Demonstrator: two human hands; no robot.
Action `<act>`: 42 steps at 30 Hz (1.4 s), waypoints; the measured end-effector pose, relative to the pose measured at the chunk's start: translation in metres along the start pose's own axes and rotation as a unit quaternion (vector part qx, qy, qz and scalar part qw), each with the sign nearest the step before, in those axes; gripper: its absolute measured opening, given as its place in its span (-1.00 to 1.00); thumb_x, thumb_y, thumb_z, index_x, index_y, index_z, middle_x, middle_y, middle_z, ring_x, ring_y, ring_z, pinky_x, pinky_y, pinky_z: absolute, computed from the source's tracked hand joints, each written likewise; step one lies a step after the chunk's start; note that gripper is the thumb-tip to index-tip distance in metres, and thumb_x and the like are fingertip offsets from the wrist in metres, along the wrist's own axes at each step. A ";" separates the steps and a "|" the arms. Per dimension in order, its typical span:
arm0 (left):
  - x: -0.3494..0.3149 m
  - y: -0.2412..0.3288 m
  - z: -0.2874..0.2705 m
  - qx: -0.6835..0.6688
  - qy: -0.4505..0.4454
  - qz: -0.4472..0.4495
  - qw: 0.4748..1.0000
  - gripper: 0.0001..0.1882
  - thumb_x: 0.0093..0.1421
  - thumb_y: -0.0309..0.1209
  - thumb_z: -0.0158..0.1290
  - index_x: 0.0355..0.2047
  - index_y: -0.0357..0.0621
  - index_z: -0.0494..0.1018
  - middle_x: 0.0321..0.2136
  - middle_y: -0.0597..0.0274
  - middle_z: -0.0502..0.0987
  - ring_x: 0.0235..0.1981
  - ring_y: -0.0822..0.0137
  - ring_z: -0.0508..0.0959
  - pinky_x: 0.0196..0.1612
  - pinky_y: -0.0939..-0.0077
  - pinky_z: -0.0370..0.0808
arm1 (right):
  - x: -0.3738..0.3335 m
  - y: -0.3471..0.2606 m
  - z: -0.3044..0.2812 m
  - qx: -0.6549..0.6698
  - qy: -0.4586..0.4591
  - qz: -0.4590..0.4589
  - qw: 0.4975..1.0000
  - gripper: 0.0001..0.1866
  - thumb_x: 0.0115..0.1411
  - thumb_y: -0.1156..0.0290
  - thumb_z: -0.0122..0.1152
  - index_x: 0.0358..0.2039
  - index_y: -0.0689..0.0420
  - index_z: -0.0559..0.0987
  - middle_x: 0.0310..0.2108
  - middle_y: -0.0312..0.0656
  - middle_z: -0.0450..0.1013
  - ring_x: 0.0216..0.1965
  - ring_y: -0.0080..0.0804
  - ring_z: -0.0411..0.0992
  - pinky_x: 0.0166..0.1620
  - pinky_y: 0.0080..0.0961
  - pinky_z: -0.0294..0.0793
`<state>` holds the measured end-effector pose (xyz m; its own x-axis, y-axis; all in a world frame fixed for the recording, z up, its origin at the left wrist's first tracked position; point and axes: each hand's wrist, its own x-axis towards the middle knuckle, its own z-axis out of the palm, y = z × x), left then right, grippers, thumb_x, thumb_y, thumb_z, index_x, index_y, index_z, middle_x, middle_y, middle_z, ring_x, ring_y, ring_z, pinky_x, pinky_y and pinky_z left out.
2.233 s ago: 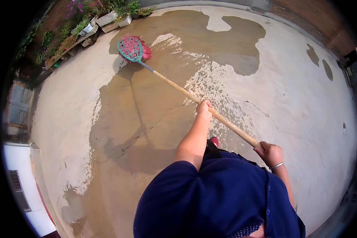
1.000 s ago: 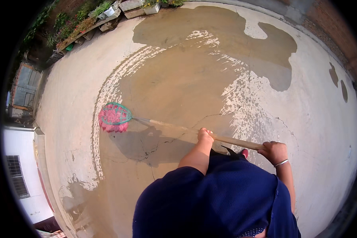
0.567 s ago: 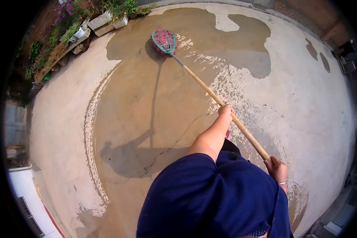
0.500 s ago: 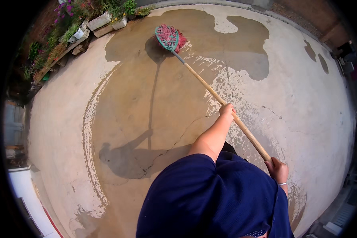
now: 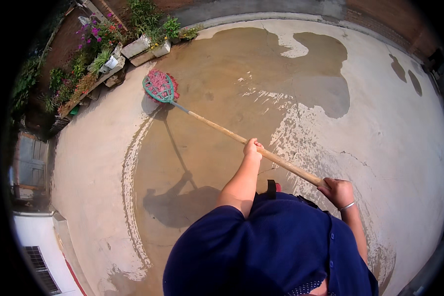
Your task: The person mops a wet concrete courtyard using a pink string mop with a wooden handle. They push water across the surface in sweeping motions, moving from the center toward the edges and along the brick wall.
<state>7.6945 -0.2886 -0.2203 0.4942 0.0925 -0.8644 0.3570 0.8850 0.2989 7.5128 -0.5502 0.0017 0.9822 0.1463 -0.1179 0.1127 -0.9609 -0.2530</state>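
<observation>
My pink, green and tan broom (image 5: 217,129), and my dark blue shirt (image 5: 261,241).
The broom's frame (image 5: 171,98) is green with a criss-cross pattern, its strips (image 5: 159,83) are pinky red, its neck (image 5: 180,107) is grey. My shirt has blue buttons (image 5: 332,237), and the cloth (image 5: 306,287) at my neck is dark with white dots. My bangle (image 5: 347,206) is silver. The floor (image 5: 404,128) is pale grey with brown patches (image 5: 212,69) and speckles. Some flowers (image 5: 94,31) are purple, the leaves (image 5: 142,15) green.
</observation>
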 end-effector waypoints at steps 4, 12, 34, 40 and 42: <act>0.027 0.067 -0.039 -0.107 0.014 0.017 0.994 -0.72 0.03 -0.49 -0.02 -0.71 -0.02 0.13 -0.78 0.43 0.20 -0.75 0.49 0.22 -0.61 0.64 0.26 | 0.081 -0.034 -0.001 -0.039 -0.020 -0.094 0.995 -0.67 -0.07 0.01 0.19 -0.59 0.03 0.47 -0.70 -0.22 0.39 -0.63 -0.24 0.39 -0.55 -0.34 0.36; 0.048 0.202 -0.078 -0.143 0.128 -0.006 0.981 -0.68 0.13 -0.39 -0.17 -0.73 0.00 0.05 -0.83 0.42 0.12 -0.74 0.45 0.18 -0.58 0.58 0.27 | 0.226 -0.164 0.023 -0.097 -0.041 -0.180 0.978 -0.67 -0.08 0.00 0.18 -0.59 0.01 0.47 -0.64 -0.24 0.41 -0.56 -0.26 0.42 -0.51 -0.35 0.38; 0.114 0.145 0.035 0.348 0.036 -0.155 0.924 -0.94 -0.02 -0.54 -0.04 -0.55 -0.22 0.29 -0.71 0.25 0.30 -0.77 0.39 0.30 -0.64 0.47 0.35 | 0.094 -0.311 0.082 -0.015 0.056 0.394 0.917 -0.69 -0.13 0.08 0.28 -0.47 0.02 0.54 -0.63 -0.18 0.44 -0.57 -0.24 0.44 -0.52 -0.37 0.40; 0.076 0.143 0.074 0.343 -0.078 -0.146 0.925 -0.92 -0.06 -0.59 -0.02 -0.57 -0.29 0.28 -0.69 0.15 0.33 -0.77 0.32 0.34 -0.72 0.45 0.35 | 0.081 -0.328 0.055 0.016 0.138 0.397 0.907 -0.72 -0.14 0.18 0.33 -0.52 0.11 0.55 -0.72 -0.16 0.39 -0.66 -0.22 0.39 -0.55 -0.40 0.35; 0.069 0.148 0.087 0.332 -0.099 -0.139 0.928 -0.92 -0.06 -0.59 -0.02 -0.57 -0.28 0.28 -0.69 0.15 0.33 -0.77 0.32 0.35 -0.72 0.45 0.35 | 0.084 -0.327 0.043 -0.004 0.127 0.390 0.912 -0.73 -0.13 0.18 0.31 -0.51 0.10 0.55 -0.72 -0.15 0.38 -0.66 -0.21 0.39 -0.55 -0.40 0.35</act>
<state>7.8509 -0.1907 -0.2003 0.4224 -0.2410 -0.8738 0.8693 0.3806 0.3153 7.5522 -0.2132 0.0336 0.7675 -0.6403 -0.0321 -0.6345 -0.7516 -0.1803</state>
